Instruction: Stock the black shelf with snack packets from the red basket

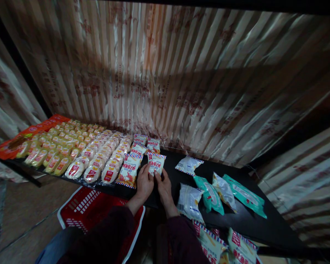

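Note:
A small snack bag (156,162) with red lettering and a striped edge is held upright between my two hands over the black shelf. My left hand (145,182) is closed on its lower left side, and my right hand (164,186) grips its lower right side. Just left of it leans a matching snack bag (129,169), fronting a column of similar bags. Behind the held bag another snack bag (153,145) stands near the curtain. To the right, a silvery snack bag (189,164) lies with its back showing.
Rows of round wrapped cakes (92,172) and small yellow packs (57,161) fill the left side, beside an orange package (30,134). Green packets (246,194) lie at right. Below are a red basket (92,205) and more snack bags (240,247). A printed curtain (159,80) hangs behind.

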`<state>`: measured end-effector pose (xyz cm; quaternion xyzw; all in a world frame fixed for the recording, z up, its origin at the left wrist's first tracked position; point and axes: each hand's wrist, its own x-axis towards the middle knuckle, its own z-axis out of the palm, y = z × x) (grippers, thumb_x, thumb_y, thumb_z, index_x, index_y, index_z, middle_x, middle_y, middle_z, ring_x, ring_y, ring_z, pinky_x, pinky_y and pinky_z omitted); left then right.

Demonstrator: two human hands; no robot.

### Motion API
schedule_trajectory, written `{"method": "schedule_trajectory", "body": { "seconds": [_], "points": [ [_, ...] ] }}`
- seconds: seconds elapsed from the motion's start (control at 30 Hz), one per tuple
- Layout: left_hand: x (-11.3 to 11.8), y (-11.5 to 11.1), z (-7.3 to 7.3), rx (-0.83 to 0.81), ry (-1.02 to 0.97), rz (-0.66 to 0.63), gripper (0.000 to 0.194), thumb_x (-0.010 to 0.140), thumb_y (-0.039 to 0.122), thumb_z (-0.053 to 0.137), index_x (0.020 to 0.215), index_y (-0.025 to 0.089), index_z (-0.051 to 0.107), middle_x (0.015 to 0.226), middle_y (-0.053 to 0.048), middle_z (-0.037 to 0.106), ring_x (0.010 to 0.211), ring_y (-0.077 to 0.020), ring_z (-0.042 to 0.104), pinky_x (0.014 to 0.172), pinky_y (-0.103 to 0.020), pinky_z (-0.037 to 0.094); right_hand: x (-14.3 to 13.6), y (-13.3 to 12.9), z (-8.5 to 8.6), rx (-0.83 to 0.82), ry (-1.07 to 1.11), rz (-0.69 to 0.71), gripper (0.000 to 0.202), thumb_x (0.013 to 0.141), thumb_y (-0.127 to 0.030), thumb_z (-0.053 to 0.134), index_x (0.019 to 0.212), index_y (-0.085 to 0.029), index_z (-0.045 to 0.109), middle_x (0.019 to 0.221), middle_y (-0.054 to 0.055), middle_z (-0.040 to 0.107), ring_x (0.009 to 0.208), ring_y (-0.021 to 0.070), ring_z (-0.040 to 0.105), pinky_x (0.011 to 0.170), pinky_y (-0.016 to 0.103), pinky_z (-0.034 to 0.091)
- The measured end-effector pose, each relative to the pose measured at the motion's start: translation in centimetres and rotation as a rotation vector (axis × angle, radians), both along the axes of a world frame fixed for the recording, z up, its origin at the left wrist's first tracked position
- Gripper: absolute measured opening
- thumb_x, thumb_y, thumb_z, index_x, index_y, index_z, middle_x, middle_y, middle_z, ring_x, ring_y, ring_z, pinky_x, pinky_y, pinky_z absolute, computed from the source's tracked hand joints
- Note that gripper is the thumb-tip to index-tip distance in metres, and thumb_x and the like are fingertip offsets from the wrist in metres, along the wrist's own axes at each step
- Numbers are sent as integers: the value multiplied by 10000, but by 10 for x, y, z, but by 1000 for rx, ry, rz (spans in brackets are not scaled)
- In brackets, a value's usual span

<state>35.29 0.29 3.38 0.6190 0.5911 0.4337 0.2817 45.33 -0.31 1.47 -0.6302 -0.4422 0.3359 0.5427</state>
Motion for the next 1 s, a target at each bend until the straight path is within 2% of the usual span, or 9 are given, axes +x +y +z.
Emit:
{"method": "schedule_trajectory", "body": {
  "seconds": [0.17,0.33,0.5,0.7,1.0],
  "points": [
    [6,16,4,-23,41,-17,466,822,100,432,1276,80,535,1350,-154,517,1263,-231,474,1095,-351,367,3,21,-7,52,-57,-36,662,768,-517,540,1337,-190,457,1199,103,643,1026,244,624,882,372,477],
    [12,34,5,-3,67,-21,448,828,100,435,1260,97,551,1337,-157,532,1248,-233,492,1085,-375,380,3,37,-10,62,-83,-91,741,771,-549,512,1386,-159,379,1200,138,631,1016,256,630,880,389,471],
    [16,47,6,-4,85,-22,458,820,93,449,1264,125,553,1327,-144,546,1245,-226,499,1087,-377,379,2,46,-14,65,-103,-126,731,772,-561,488,1376,-161,391,1158,134,650,979,255,644,840,372,483],
    [14,55,1,-13,57,-10,450,829,114,445,1268,99,543,1333,-146,543,1252,-216,492,1095,-350,369,0,55,-16,75,-136,-118,693,783,-531,483,1371,-172,401,1147,119,654,967,240,643,840,357,480],
    [14,59,-1,-9,-36,36,476,819,157,473,1291,160,525,1352,-110,529,1310,-244,425,1114,-409,336,-4,65,-20,23,-338,-119,670,790,-535,451,1345,-162,464,1116,129,662,962,256,623,809,362,469]
  ]
}}
